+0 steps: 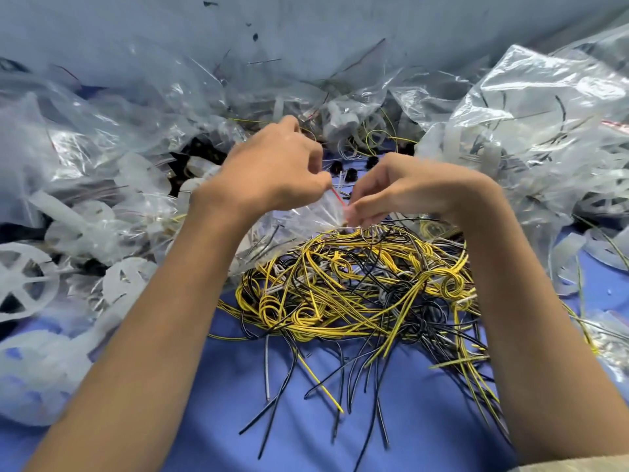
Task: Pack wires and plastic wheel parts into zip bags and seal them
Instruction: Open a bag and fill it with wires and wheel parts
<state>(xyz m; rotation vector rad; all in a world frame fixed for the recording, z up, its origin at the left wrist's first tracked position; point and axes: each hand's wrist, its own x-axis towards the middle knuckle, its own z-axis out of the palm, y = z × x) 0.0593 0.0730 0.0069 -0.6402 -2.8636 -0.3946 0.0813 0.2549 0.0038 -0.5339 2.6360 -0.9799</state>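
On the far left of the blue tabletop [238, 386] a white spoked plastic wheel [20, 284] lies flat. More pale wheel pieces lie around it, some loose and some inside crumpled clear bags [85, 148] heaped toward the back.

Just right of that heap, the left hand [272, 175] is raised over the table with its fingers curled in. Its thumb and fingertips pinch the top edge of a small clear zip bag [299, 219]. The bag hangs between the two hands, its body sagging down and left under the left wrist. Its red strip [335, 195] shows in the gap between the hands, and behind that gap a few small black parts [350, 173] sit on the table.

The right hand [401, 189] faces the left one, fingers bent downward and bunched. It pinches the bag's other end just where it meets the top of the wires [357, 284]. Those fingertips are blurred, so whether they also hold a wire is hard to tell. The wires, yellow, black and a few grey, lie in a tangle below both hands, looped in the middle and trailing loose ends toward the near edge.

To the right, a large clear bag [527, 131] stuffed with white plastic strips rises beside the right forearm, and more white pieces spill onto the table at the far right.
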